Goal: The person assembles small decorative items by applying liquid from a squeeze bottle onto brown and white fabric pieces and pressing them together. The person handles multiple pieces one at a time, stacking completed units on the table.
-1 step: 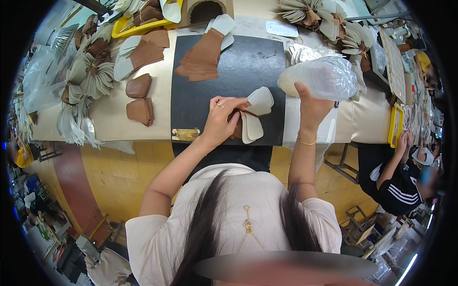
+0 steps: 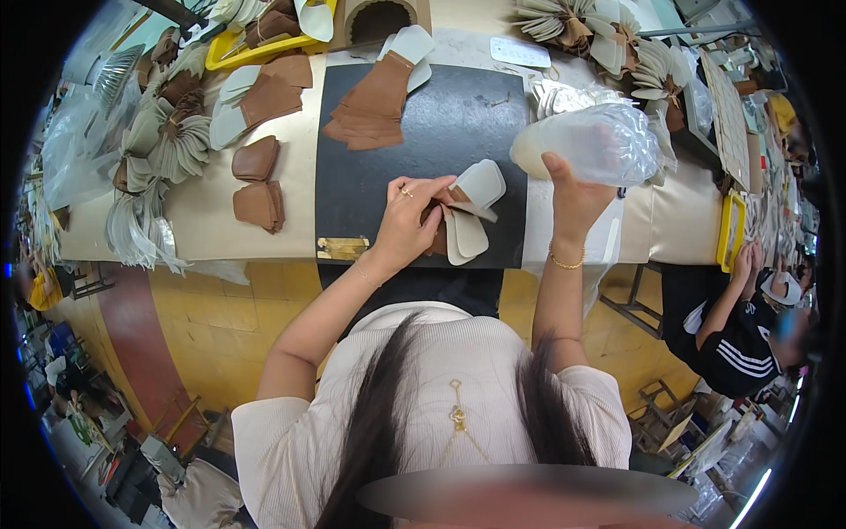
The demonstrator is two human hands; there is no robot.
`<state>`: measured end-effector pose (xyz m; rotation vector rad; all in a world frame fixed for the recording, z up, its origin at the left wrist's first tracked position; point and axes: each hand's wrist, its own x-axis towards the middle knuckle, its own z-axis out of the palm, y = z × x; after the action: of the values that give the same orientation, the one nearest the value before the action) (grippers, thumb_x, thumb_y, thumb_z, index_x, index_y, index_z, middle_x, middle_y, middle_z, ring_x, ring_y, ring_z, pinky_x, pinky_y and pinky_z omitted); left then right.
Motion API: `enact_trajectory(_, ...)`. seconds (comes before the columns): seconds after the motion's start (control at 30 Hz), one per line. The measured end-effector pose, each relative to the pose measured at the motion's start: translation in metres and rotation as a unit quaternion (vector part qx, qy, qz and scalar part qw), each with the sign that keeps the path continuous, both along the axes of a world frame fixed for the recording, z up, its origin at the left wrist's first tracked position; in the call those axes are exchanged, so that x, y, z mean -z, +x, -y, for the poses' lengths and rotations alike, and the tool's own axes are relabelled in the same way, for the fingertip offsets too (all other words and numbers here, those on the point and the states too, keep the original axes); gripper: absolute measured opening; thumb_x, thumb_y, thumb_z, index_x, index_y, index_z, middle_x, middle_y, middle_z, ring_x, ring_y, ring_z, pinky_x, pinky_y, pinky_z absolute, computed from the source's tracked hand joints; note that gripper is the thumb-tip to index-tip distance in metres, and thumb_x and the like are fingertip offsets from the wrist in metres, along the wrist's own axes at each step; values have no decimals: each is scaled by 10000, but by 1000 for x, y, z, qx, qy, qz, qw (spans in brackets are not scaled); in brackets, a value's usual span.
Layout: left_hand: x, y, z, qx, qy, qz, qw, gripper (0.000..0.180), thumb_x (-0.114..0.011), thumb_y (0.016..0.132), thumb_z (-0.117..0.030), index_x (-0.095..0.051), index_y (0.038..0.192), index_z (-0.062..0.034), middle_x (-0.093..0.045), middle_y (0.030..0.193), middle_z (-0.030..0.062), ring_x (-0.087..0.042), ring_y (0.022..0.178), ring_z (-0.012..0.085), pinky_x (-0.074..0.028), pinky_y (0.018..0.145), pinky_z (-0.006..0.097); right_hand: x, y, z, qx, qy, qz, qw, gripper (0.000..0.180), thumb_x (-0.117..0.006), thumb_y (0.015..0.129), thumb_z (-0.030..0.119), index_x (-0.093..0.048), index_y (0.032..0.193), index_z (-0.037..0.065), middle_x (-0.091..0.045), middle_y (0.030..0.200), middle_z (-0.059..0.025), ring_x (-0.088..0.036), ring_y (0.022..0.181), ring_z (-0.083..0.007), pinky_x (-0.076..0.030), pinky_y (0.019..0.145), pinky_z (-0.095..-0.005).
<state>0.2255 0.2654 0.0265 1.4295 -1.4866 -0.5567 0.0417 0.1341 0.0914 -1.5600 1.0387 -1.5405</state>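
Three white ends show on the brown-and-white pieces (image 2: 465,236) over the black board (image 2: 467,106), toward its near edge, while one fanned stack (image 2: 374,101) crosses the far edge and two brown stacks (image 2: 258,207) lie beyond the left edge. The left hand (image 2: 412,216), its back up and fingers pointing right, pinches the pieces. Past the right edge, the right hand (image 2: 582,194), thumb raised, grips one translucent bottle (image 2: 582,137).
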Motion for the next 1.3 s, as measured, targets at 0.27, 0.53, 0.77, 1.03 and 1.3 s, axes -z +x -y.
enact_trajectory(0.27, 5, 6, 7, 43, -13, 83, 996, 260, -650, 728, 81, -720, 903, -98, -648, 942, 5, -605, 959, 191, -348, 953, 386, 26, -2, -37, -188, 5, -133, 973, 862, -880, 729, 203, -386, 1404, -3, -584, 1314, -201, -582, 1201, -259, -487, 1005, -375)
enact_trajectory(0.53, 4, 4, 8, 30, -2, 97, 995, 204, -670, 739, 35, -710, 891, -95, -647, 982, 6, -602, 1006, 203, -356, 973, 389, 27, -3, -21, -37, 56, -162, 985, 577, -885, 705, 104, -600, 1194, -9, -663, 1170, -113, -657, 1022, -224, -536, 894, -370)
enact_trajectory(0.77, 1, 2, 7, 18, -6, 99, 995, 201, -639, 755, 23, -692, 912, -90, -647, 1100, 24, -583, 1090, 228, -359, 995, 415, 13, 19, -19, -121, -174, -235, 949, 545, -919, 657, 132, -652, 1110, -13, -699, 1091, -114, -680, 965, -208, -559, 820, -348)
enact_trajectory(1.03, 4, 2, 7, 28, 0, 104, 994, 201, -640, 753, 24, -687, 918, -82, -659, 1139, 33, -576, 1123, 229, -360, 1005, 424, 7, 28, -9, -78, -65, -168, 981, 386, -909, 670, 157, -699, 940, -22, -730, 847, -90, -689, 731, -173, -549, 676, -300)
enact_trajectory(1.3, 3, 2, 7, 19, 4, 104, 994, 203, -656, 746, 23, -696, 911, -88, -675, 1173, 12, -584, 1129, 223, -357, 1005, 410, 24, 6, -21, -107, 18, -45, 993, 604, -942, 624, 193, -641, 1117, 16, -713, 1076, -94, -693, 956, -191, -555, 834, -327)
